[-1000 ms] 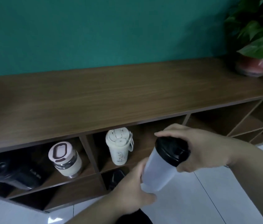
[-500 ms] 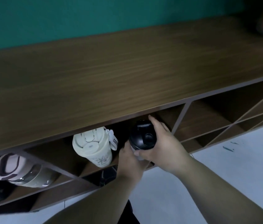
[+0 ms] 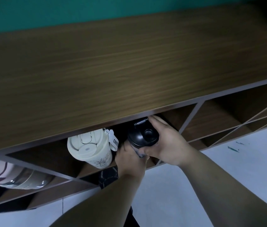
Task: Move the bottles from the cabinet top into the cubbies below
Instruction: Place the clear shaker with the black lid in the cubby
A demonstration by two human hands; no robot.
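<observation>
Since a second ago the bottle (image 3: 141,136) has gone from tilted in open air in front of the cabinet to sitting inside the cubby (image 3: 175,118) mouth, black lid toward the camera, right under the front edge of the cabinet top (image 3: 129,66). That suggests the placing is nearly done (only the letting go looks left).

The right hand (image 3: 165,145) wraps the lid from the right, fingers curled over its top and thumb under the rim, clenched on the bottle. The left hand (image 3: 130,158) grips the body from below and the left, mostly hiding it. Both hands are touching the bottle; whether its base already rests on the shelf cannot be told, since the hands cover it.

A cream cup (image 3: 89,148) stands just beside it to the left in the same cubby, its tag near the left hand. Another cup (image 3: 6,173) lies in the cubby further left. No bottles show on the visible part of the top.
</observation>
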